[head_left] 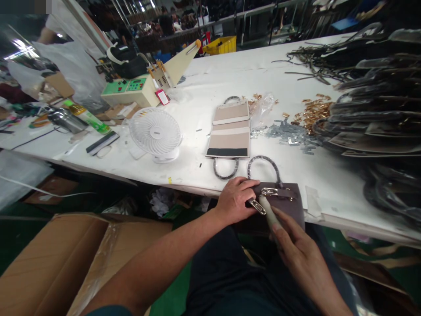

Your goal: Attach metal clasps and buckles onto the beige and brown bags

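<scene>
A dark brown handbag (294, 215) rests at the table's front edge against my lap, its wrapped handle (263, 158) standing up. My left hand (234, 199) is at the bag's upper left, fingers closed on a strap end with a metal plate (257, 206). Another metal clasp (269, 191) sits on the strap across the bag's front. My right hand (296, 245) grips a pale, rounded tool (269, 214), whose tip is close below that clasp. Whether the tip touches the bag, I cannot tell.
Beyond the bag lies a flat beige bag panel (229, 139) with handles. Grey metal plates (291, 134) and gold fittings (315, 114) are heaped farther right, beside stacked wrapped bag pieces (381, 109). A white fan (155, 134) stands left; cardboard boxes (49, 259) sit below.
</scene>
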Available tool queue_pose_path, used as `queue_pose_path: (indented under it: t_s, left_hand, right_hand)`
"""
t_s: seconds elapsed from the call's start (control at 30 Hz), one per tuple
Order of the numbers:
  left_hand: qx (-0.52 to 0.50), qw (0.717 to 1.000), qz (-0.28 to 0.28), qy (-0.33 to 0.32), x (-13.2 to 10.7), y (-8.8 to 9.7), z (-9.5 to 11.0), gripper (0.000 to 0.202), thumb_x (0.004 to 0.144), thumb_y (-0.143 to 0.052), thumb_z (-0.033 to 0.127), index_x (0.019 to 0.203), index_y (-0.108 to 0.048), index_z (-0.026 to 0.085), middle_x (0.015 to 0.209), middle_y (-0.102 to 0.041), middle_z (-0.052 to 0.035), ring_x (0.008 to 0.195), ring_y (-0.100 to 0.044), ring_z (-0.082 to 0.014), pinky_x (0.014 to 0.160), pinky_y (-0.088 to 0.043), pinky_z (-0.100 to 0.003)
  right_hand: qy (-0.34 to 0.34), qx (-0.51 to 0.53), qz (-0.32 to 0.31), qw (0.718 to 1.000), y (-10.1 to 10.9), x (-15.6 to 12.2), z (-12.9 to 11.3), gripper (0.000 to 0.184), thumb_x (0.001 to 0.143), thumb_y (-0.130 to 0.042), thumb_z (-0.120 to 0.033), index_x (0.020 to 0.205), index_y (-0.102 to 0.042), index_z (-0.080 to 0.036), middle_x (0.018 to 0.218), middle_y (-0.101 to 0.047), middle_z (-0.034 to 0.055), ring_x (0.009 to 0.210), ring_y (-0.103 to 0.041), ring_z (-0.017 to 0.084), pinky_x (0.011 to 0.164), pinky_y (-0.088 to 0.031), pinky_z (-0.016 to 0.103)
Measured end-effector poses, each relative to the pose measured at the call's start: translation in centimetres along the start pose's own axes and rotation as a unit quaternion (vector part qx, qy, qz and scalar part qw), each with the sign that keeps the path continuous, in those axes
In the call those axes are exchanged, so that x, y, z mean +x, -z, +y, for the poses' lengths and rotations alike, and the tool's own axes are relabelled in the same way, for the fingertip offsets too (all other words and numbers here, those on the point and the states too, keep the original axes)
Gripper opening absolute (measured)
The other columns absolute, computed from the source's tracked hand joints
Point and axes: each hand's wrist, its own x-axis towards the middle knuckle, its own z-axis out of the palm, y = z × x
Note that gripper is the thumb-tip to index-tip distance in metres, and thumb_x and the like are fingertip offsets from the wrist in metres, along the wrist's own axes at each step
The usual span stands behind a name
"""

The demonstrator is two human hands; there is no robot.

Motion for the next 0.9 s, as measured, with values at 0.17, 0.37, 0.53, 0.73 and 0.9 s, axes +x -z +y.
queue_pose_path:
  t_s: [0.17,0.37,0.53,0.73,0.9]
  left_hand:
    - [-0.018,1.0,0.024,-0.002,-0.1,0.0,-0.1,0.018,0.087,-0.082,0.035,0.08,-0.071,0.023,0.143,-0.073,0.0016,0.125,-0.06,-0.0289,0.108,-0.054,-0.047]
    - [-0.012,1.0,-0.002,-0.003,-0.1,0.2,-0.1,0.014,0.091,-0.079,0.034,0.084,-0.074,0.023,0.146,-0.071,0.0017,0.121,-0.06,-0.0296,0.104,-0.055,-0.048]
    - [-0.012,1.0,-0.008,-0.016,0.0,0.2,-0.3,0.015,0.094,-0.075,0.035,0.086,-0.073,0.023,0.149,-0.069,0.0011,0.124,-0.058,-0.0313,0.106,-0.054,-0.05]
    - [-0.008,1.0,-0.023,-0.01,0.0,0.3,-0.2,0.012,0.094,-0.074,0.034,0.089,-0.075,0.023,0.151,-0.067,0.0016,0.127,-0.056,-0.0327,0.11,-0.052,-0.051]
    - [-0.006,0.999,-0.037,-0.007,-0.1,0.3,-0.2,0.012,0.095,-0.073,0.035,0.093,-0.077,0.023,0.153,-0.065,0.0008,0.13,-0.055,-0.0333,0.111,-0.051,-0.052]
  right_hand:
    - [0.001,-0.042,0.021,0.999,-0.7,-0.2,-0.6,0.07,0.098,-0.063,-0.072,0.144,-0.073,-0.02,0.093,-0.077,0.0092,0.081,-0.075,0.028,0.058,-0.06,0.029]
    - [-0.013,-0.069,0.017,0.997,-0.9,0.0,-0.5,0.066,0.101,-0.062,-0.07,0.146,-0.072,-0.022,0.093,-0.078,0.0086,0.088,-0.078,0.03,0.06,-0.062,0.028]
    - [-0.017,-0.09,-0.004,0.996,-0.8,0.0,0.3,0.062,0.104,-0.062,-0.065,0.15,-0.069,-0.024,0.116,-0.08,0.0095,0.101,-0.079,0.03,0.071,-0.066,0.027]
    - [0.011,-0.125,0.019,0.992,-0.7,0.2,1.0,0.06,0.104,-0.062,-0.064,0.146,-0.072,-0.023,0.134,-0.076,0.0096,0.118,-0.075,0.032,0.093,-0.066,0.031]
    - [-0.02,-0.101,0.011,0.995,-1.2,0.4,1.2,0.062,0.105,-0.062,-0.065,0.151,-0.069,-0.023,0.134,-0.076,0.0091,0.112,-0.077,0.03,0.09,-0.067,0.028]
